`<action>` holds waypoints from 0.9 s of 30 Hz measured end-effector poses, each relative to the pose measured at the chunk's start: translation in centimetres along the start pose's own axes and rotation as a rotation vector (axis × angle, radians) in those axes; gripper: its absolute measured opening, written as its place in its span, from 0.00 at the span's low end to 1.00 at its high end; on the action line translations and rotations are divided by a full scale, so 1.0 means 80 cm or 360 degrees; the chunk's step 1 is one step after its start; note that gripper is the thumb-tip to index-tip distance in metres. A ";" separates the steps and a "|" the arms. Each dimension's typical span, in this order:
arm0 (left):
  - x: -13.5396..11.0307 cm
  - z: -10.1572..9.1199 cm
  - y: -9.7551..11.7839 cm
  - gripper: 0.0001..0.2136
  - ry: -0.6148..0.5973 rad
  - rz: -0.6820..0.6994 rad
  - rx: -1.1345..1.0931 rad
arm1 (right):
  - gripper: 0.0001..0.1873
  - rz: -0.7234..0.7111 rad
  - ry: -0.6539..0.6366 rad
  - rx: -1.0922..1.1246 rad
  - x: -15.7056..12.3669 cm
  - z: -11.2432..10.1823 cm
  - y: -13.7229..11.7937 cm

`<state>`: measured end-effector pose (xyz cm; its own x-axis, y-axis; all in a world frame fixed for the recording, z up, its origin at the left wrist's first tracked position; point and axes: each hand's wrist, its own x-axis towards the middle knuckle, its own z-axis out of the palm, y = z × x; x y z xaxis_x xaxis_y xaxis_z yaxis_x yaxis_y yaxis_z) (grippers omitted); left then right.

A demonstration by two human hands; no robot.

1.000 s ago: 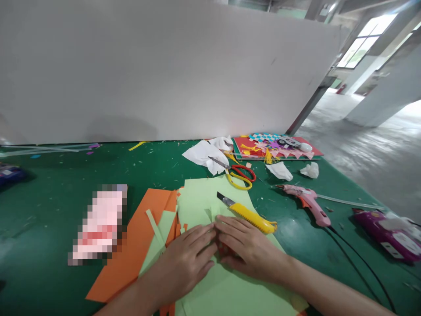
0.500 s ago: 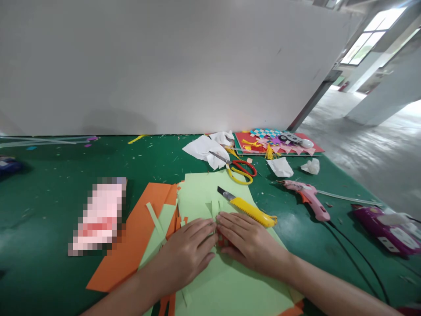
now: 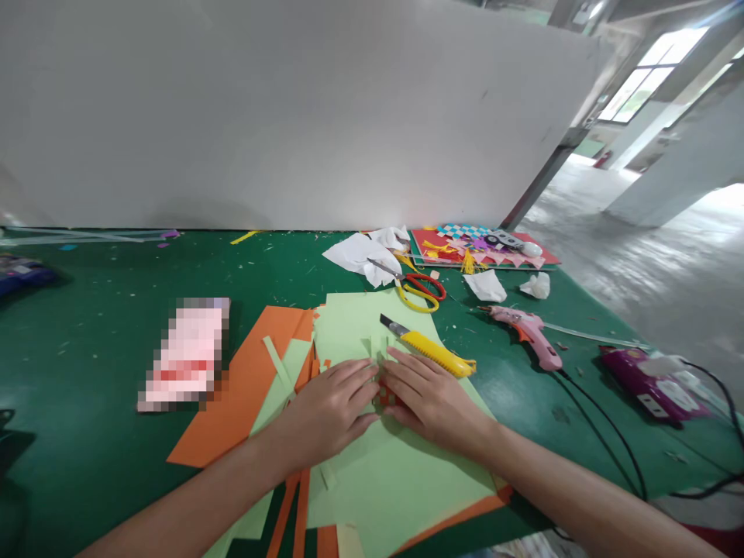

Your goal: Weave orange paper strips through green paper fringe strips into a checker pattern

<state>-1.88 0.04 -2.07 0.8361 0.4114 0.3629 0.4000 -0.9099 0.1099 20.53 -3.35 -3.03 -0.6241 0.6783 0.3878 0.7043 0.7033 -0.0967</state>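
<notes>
The left hand [image 3: 337,403] and the right hand [image 3: 433,391] are held palm down with their fingertips nearly meeting over a small orange-and-green woven piece [image 3: 385,396], which is seen in the gap between them and is largely covered by the fingers. Whether the piece is pinched or merely pressed by either hand cannot be told. It is laid on a light green sheet [image 3: 395,480], spread beneath both hands. Just beyond the right fingertips, a yellow utility knife [image 3: 437,353] is placed with its blade exposed, and farther beyond it scissors [image 3: 419,301] are rested partly on a white tissue [image 3: 356,256]. To the right of the right hand, well apart, a pink glue gun [image 3: 533,339] is laid on the green table [image 3: 105,310]. Left of the left hand, an orange sheet [image 3: 232,415] is partly overlapped by green paper, and orange strips [image 3: 302,504] are scattered nearer the body.
</notes>
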 end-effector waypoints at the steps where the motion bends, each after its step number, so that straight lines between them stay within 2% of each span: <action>1: 0.000 0.000 0.000 0.14 0.0001 -0.0003 0.0008 | 0.19 0.0005 -0.0020 0.0017 0.000 0.000 0.000; 5: 0.001 -0.001 0.002 0.11 -0.0096 -0.0052 -0.0023 | 0.21 0.0032 -0.0142 0.0129 0.000 -0.002 0.001; 9: 0.003 -0.004 0.003 0.10 -0.0175 -0.0085 -0.0088 | 0.22 0.0069 -0.0155 0.0152 0.000 -0.001 0.001; 15: 0.001 0.000 0.000 0.16 -0.0118 -0.0048 -0.0026 | 0.18 0.0070 -0.0080 0.0115 -0.002 -0.001 0.000; 27: 0.000 0.007 -0.002 0.11 0.0001 0.0054 0.0021 | 0.17 0.0056 0.0051 0.0056 0.001 0.000 0.001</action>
<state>-1.75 0.20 -2.63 0.8491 0.3800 0.3670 0.3760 -0.9227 0.0854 20.50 -3.25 -3.02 -0.5877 0.6959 0.4127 0.7130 0.6866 -0.1424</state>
